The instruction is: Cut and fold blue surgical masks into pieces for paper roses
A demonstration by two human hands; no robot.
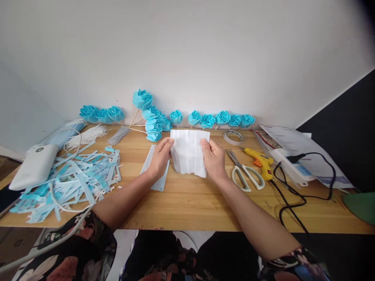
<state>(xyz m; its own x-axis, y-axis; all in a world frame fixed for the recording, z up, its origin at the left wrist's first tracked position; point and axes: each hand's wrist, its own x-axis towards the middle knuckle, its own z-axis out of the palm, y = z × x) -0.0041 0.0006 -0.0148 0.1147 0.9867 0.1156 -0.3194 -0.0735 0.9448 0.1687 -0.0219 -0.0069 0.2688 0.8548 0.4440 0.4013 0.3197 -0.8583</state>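
Between my two hands a white pleated fabric sheet [189, 152], like an opened face mask layer, is held up by its side edges above the wooden table. My left hand [160, 157] pinches its left edge, and my right hand [213, 158] grips the right edge with the thumb on the near face. Partly under my left hand lies a pale blue strip of mask fabric [159, 183]. Just right of my right hand rest scissors [246, 173] with white handles. The fingers behind the sheet are hidden.
Blue fabric flowers [222, 118] line the wall. Left are blue and white scraps [84, 175], white cords [88, 136], wires [118, 134] and a power bank [35, 166]. Right are a tape roll [233, 136], a yellow glue gun [262, 162], a power strip [293, 168] and black cable [290, 207].
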